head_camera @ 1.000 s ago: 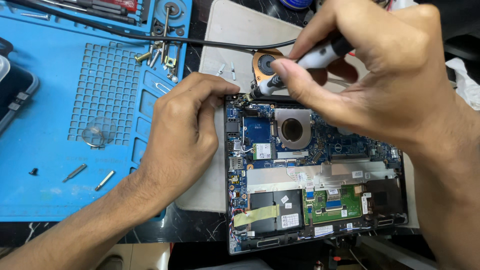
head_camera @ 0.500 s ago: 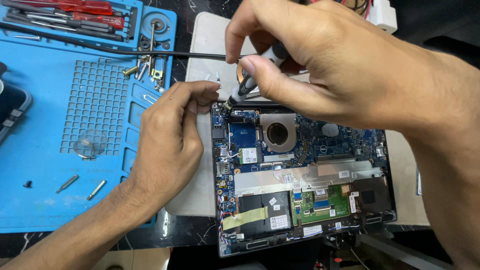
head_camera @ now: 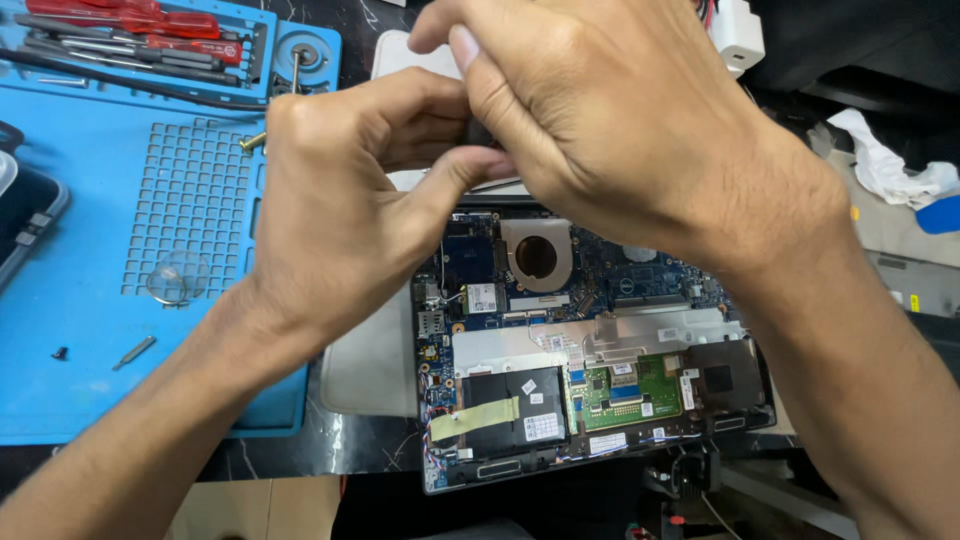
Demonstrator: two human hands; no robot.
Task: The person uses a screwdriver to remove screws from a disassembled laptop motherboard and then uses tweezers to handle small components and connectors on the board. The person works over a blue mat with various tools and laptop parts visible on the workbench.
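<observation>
Two hands over one opened laptop (head_camera: pixel 590 370), underside up, circuit board bare. Left hand (head_camera: pixel 340 215) curled, fingers bent inward toward the right hand (head_camera: pixel 610 120), thumb tip against a small dark object (head_camera: pixel 483 133) between the two. Right hand closed, fingertips pinched on that same dark object; too hidden to tell what kind of thing. One thin dark shaft (head_camera: pixel 495 184) just below the fingers, at the laptop's top edge.

Inside the laptop: one round copper-coloured fan (head_camera: pixel 537 255), one green board (head_camera: pixel 628 385) near the lower middle, one black rectangular block (head_camera: pixel 515 410) with one strip of pale tape (head_camera: pixel 475 420) across it, one silver metal plate (head_camera: pixel 600 340).

Left of the laptop, one blue work mat (head_camera: pixel 90 300) with one grid of small square cells. On the mat: one clear round lens-like disc (head_camera: pixel 178 277), one small grey bit (head_camera: pixel 134 352), one tiny black screw (head_camera: pixel 60 353). In the mat's upper tray, one red-handled screwdriver (head_camera: pixel 140 20). One crumpled white cloth (head_camera: pixel 885 165) at far right.
</observation>
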